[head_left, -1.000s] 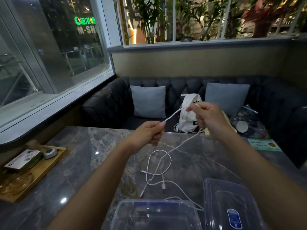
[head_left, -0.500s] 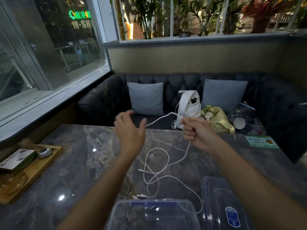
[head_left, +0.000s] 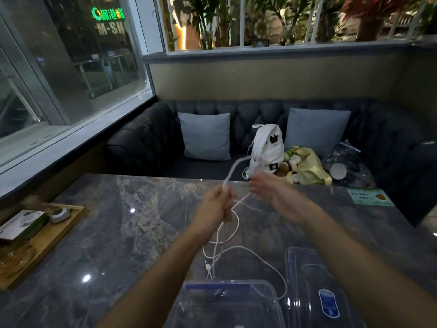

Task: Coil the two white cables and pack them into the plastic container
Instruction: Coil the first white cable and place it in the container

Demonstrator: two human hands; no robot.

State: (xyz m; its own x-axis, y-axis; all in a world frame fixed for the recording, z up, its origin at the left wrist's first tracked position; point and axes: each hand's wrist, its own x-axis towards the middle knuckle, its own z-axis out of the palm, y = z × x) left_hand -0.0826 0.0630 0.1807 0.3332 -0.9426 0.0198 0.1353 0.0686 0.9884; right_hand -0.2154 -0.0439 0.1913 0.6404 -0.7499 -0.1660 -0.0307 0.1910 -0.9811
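Gripping a white cable over the desk with curled fingers is the left hand; the right hand is too blurred to tell; window lettering reads "M-SH"

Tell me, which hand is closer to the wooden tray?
Left. The left hand, gripping a white cable, is right of the wooden tray; the right hand is beyond it, even farther right.

It looks like a café booth. A tufted dark sofa at 12 o'clock borders the marble surface. A neon sign glows at 10 o'clock.
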